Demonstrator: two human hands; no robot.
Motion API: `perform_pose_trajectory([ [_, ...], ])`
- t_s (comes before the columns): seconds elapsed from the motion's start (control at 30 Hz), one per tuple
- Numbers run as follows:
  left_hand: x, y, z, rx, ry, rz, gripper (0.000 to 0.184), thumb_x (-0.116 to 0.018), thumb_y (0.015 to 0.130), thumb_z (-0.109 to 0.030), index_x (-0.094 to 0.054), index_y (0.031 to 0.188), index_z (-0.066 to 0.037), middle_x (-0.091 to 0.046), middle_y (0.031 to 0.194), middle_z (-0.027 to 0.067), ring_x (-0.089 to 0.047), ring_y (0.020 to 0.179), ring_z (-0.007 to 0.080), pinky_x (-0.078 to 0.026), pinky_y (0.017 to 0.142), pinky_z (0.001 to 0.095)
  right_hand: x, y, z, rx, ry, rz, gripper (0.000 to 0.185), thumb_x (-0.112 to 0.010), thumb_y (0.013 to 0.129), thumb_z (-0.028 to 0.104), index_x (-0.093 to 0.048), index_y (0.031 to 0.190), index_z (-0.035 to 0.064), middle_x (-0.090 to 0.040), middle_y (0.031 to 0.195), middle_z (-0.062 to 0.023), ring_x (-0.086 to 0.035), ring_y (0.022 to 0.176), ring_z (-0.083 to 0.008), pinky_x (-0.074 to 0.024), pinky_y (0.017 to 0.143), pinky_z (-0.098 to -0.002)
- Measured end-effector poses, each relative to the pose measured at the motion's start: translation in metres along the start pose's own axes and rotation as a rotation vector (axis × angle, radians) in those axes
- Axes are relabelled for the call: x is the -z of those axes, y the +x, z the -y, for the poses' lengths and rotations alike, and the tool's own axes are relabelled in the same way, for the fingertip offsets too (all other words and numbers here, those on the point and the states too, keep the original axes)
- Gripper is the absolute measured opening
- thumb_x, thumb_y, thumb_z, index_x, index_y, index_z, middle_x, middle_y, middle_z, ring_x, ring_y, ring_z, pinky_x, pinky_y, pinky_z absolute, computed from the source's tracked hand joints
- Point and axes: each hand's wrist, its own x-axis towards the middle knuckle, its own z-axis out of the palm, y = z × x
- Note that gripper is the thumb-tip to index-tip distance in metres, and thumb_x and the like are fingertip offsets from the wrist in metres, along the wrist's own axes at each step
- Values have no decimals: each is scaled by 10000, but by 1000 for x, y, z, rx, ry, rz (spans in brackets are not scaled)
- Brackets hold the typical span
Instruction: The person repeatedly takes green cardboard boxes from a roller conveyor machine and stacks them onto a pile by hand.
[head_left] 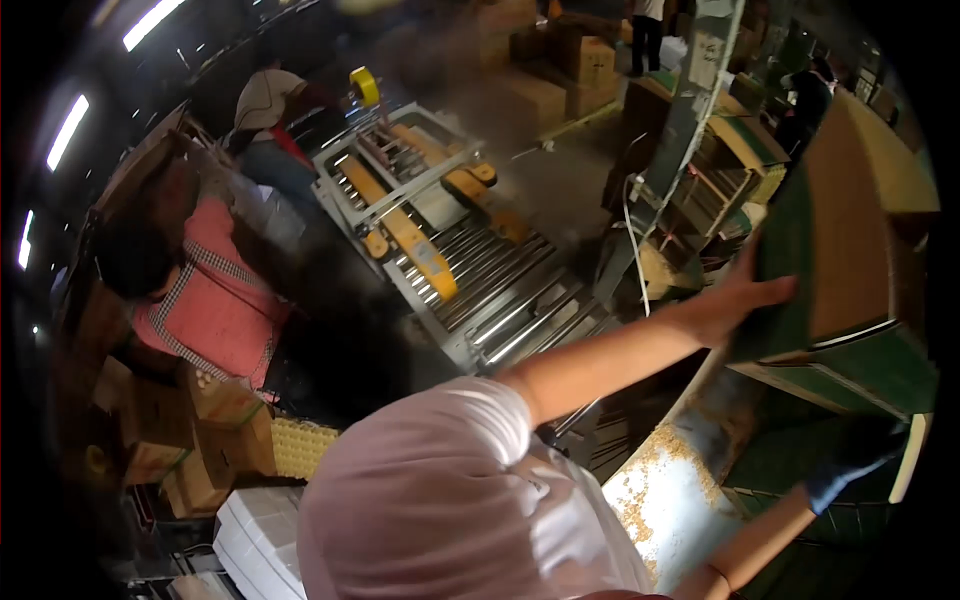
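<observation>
A large brown and green cardboard box (850, 240) stands tilted at the right. My bare left hand (735, 305) grips its near side, with the thumb stretched across the green face and the other fingers partly hidden. Below the box is my right hand (845, 470) in a blue glove, close to a pale flap edge (908, 458). Its fingers fade into dark shadow, so their grip is unclear. Dark green cardboard (770, 450) lies under the box, beside a worn white surface (665, 490) with brown patches.
A roller conveyor (510, 320) with a yellow-belted machine (410, 240) lies beyond my left arm. A person in a pink top (220, 310) bends over at left, near several cartons (200, 470). Another person (265, 110) works behind. A metal post (690, 130) rises near the box.
</observation>
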Motion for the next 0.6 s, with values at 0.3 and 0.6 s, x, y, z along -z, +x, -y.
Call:
perform_pose_trajectory([
  [0.3,309,-248,7,75,-412,-325,621,-377,1077,-537,-455,1483,-73,-537,1438,90,-534,1287,227,-451,1092,372,-60,-362,106,-1375,808,341,536,-506,1012,536,-588,1328,111,-620,1294,-80,-572,1182,-270,-444,1054,-472],
  [0.6,476,-368,21,514,281,-431,566,-476,1053,-359,-411,1510,-31,-537,1449,126,-509,1328,241,-417,1105,381,28,-572,75,-527,25,1436,511,-580,1028,220,-445,1476,16,-565,1374,-98,-549,1229,-201,-472,1011,-337],
])
